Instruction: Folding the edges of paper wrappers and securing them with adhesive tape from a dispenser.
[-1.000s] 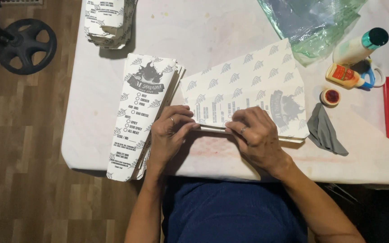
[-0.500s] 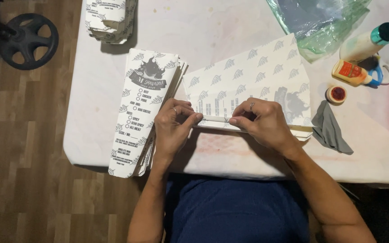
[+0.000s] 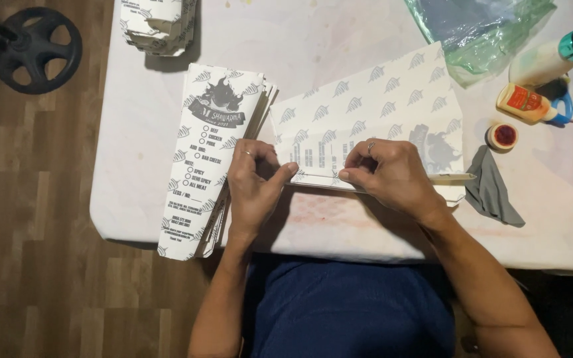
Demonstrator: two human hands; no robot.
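Note:
A flat white printed paper sheet (image 3: 373, 113) with a grey leaf pattern lies on the white table (image 3: 339, 219). My left hand (image 3: 254, 185) and my right hand (image 3: 392, 176) both pinch its near edge, where a narrow strip is folded over. The fingertips of the two hands almost meet at the fold. Left of my left hand lies a stack of folded printed paper bags (image 3: 210, 159), overhanging the table's front edge.
Another pile of folded bags (image 3: 157, 23) sits at the back left. At the right are a crumpled clear plastic bag (image 3: 479, 30), a glue bottle (image 3: 528, 105), a white bottle with teal cap (image 3: 555, 56), a small red lid (image 3: 503, 136), a grey cloth (image 3: 492, 192). A black wheel (image 3: 34, 50) rests on the wooden floor.
Both hands have stayed on the fold at the sheet's near edge, shifting only slightly along it. The view has moved a little.

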